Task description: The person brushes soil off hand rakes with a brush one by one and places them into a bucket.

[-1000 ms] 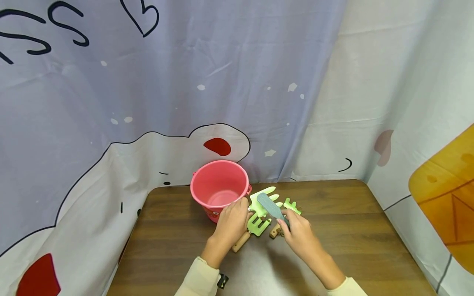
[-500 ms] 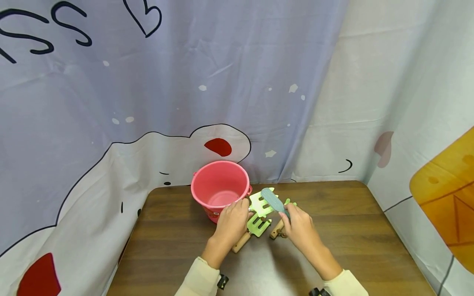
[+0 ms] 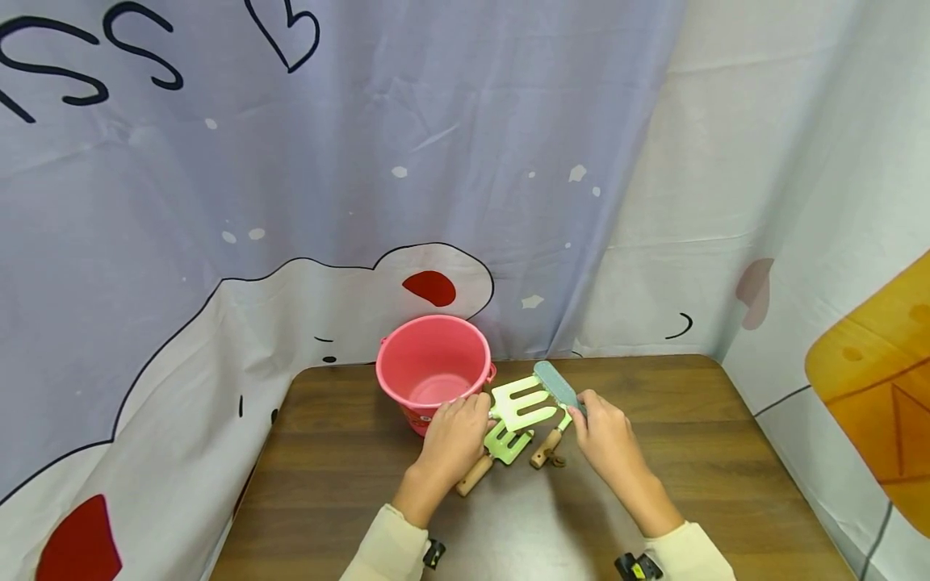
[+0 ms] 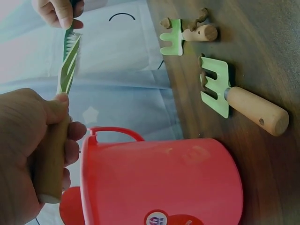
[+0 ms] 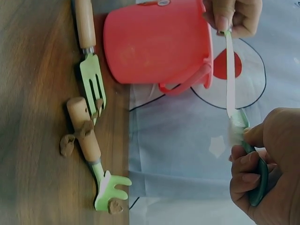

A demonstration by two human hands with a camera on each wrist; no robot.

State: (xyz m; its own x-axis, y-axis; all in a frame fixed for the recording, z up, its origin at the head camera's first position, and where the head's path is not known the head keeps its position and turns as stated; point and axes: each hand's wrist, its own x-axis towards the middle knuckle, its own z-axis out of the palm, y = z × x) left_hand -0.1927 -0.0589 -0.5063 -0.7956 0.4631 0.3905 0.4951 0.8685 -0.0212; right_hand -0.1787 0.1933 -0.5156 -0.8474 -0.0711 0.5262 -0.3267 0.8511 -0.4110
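"Hands first: what do we record?"

"We record two grips. The left hand point(image 3: 456, 432) wraps round the wooden handle of the raised fork point(image 3: 519, 403); the right hand point(image 3: 605, 436) holds the green brush point(image 3: 555, 383) by its dark handle, fingers curled."

"Where do we locate both tools?"

"We locate them above the worktop point(image 3: 683, 476), toward its back edge, to the right of the pink bucket point(image 3: 407, 363). The bristles appear to meet the fork's tines; blur in the right wrist view keeps us from confirming contact."

"What do we list on the worktop?"

"Pink bucket: upright at the back edge, toward the back left corner. Lying fork point(image 4: 234, 97): in front of the bucket, handle directed away from the back edge. Small rake point(image 5: 92, 151): right of the lying fork, with brown lumps point(image 5: 68, 145) on and beside its handle."
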